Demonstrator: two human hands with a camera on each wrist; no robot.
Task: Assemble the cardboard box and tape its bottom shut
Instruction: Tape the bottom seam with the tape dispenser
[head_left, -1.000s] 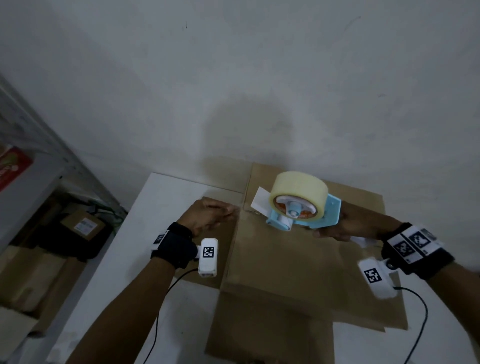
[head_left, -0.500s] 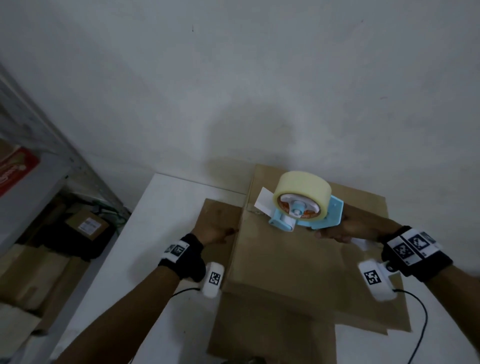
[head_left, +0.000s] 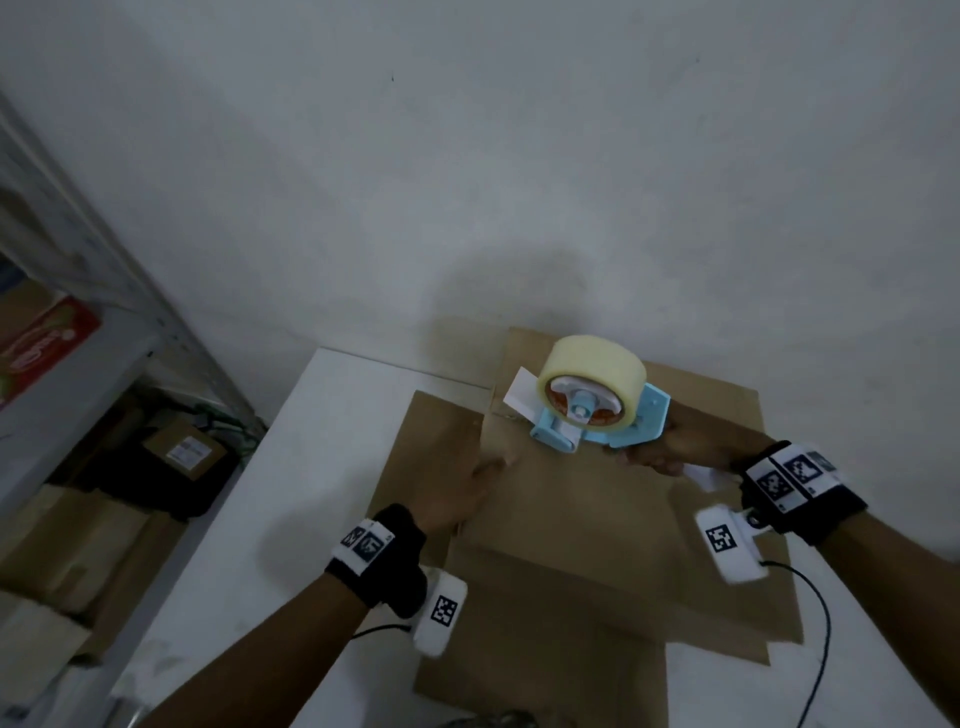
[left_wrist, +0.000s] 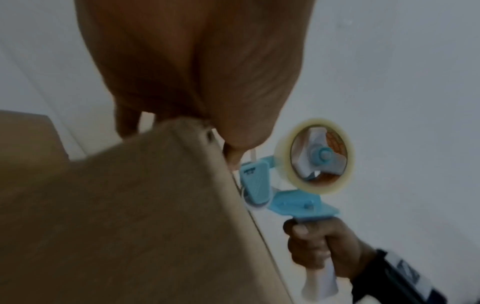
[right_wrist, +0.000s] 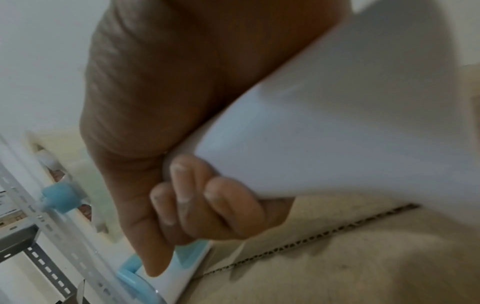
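A brown cardboard box (head_left: 582, 525) stands on the white table (head_left: 311, 467) with its folded flaps facing up. My left hand (head_left: 485, 475) grips the box's upper left edge; in the left wrist view my thumb and fingers (left_wrist: 233, 150) pinch the cardboard box (left_wrist: 130, 205) at that edge. My right hand (head_left: 670, 449) holds the white handle (right_wrist: 337, 123) of a blue tape dispenser (head_left: 597, 415), fingers (right_wrist: 207, 205) curled round it. The dispenser carries a pale tape roll (head_left: 592, 364) and sits over the box's far edge, its front end touching the cardboard.
A white wall rises right behind the table. A loose flap (head_left: 431, 447) juts out to the left of the box. On the left stands a metal shelf (head_left: 78, 291), with cardboard parcels (head_left: 182, 452) on the floor below it. Cables hang from both wrist cameras.
My left hand has slid back from the far left flap toward me along the box's left edge and now grips it. The dispenser has stayed at the far edge.
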